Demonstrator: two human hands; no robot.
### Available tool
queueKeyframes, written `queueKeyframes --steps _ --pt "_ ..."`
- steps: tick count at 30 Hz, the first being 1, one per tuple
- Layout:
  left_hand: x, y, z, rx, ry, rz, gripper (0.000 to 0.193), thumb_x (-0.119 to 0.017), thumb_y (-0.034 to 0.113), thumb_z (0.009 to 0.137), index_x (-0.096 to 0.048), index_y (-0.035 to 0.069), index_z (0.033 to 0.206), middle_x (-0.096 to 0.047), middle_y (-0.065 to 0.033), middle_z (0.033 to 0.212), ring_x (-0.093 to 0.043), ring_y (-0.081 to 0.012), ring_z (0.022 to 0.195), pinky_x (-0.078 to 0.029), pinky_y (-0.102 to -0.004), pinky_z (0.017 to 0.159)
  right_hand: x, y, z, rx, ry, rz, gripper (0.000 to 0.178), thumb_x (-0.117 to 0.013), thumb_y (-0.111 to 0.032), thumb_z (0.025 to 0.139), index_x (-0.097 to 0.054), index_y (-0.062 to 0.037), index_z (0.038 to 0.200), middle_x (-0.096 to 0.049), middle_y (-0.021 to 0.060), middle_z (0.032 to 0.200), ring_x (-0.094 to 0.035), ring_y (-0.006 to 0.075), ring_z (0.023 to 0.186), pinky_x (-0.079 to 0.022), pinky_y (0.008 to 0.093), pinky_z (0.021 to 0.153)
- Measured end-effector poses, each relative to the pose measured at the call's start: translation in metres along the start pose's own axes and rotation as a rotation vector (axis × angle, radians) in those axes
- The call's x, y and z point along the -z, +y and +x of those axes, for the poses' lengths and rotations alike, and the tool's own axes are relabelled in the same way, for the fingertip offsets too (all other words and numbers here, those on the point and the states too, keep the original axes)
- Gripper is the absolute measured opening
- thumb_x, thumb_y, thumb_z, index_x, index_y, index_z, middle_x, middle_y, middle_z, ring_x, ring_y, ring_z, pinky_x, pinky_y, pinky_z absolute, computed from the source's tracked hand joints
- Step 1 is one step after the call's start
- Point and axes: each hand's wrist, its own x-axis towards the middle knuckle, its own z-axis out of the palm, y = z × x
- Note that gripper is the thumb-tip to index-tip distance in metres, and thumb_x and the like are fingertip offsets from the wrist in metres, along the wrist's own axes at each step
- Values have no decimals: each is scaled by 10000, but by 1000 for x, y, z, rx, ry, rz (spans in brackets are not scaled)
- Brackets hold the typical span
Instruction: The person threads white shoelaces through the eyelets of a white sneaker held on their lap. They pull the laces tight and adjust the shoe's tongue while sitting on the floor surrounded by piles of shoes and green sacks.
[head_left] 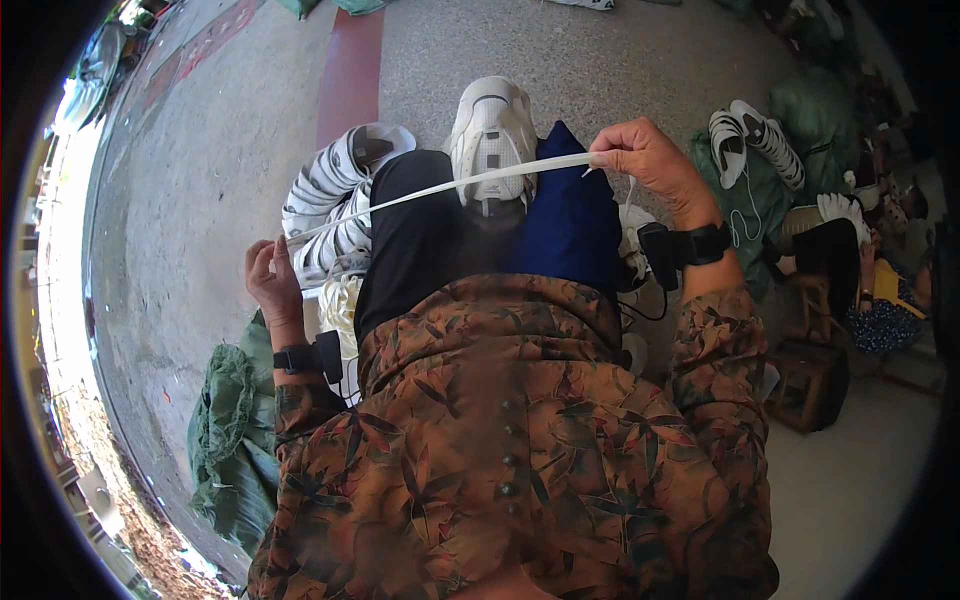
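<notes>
From the head view, we see our left hand (272, 283) and right hand (645, 157) stretching 1 flat white shoelace (440, 187) taut between them, each end pinched in clenched fingertips. Just beyond the lace's middle, a white mesh sneaker (491, 135) sits upright against a dark blue cloth (570, 215). Beside our left fingers lies a white sneaker with dark stripes (335, 190); below that wrist, a crumpled green sack (232, 440).
</notes>
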Motion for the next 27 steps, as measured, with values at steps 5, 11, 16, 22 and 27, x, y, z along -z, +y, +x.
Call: queueKeyframes --steps 5,11,16,22,27 --pt "-2 -7 -10 -13 -249 359 160 -679 139 776 -623 7 707 -608 -141 836 -574 -336 801 -447 -409 698 -12 -1 3 -27 -13 -18 106 -656 -120 794 -659 -17 766 -521 -58 637 -436 44 597 -341 213 540" --pt "-24 37 5 -80 -307 144 118 -681 125 772 -649 11 778 -633 -145 916 -613 -315 829 -481 -358 742 -64 -12 11 311 57 -464 92 -643 -74 772 -603 -29 704 -566 114 604 -553 216 539 -430 342 546" --pt "-72 170 18 334 -1160 -917 495 -424 412 956 -642 -25 876 -616 -34 809 -532 -101 751 -434 -256 713 -102 -33 7 782 -19 -740 159 -575 -106 766 -538 -31 631 -531 122 595 -570 281 547 -451 373 493" --pt "-106 211 -3 687 -1494 -1300 330 -509 290 935 -624 -20 925 -622 -48 852 -588 -112 771 -485 -247 721 -129 -23 7 1031 -63 -589 154 -592 -61 680 -478 -60 576 -436 49 550 -499 203 469 -404 321 417" --pt "-111 200 -10 911 -1408 -1365 235 -565 201 907 -623 -26 930 -636 -58 873 -612 -134 795 -495 -258 730 -132 -8 10 1075 -127 -694 135 -594 -66 658 -487 -58 575 -441 46 557 -497 197 478 -405 315 434"
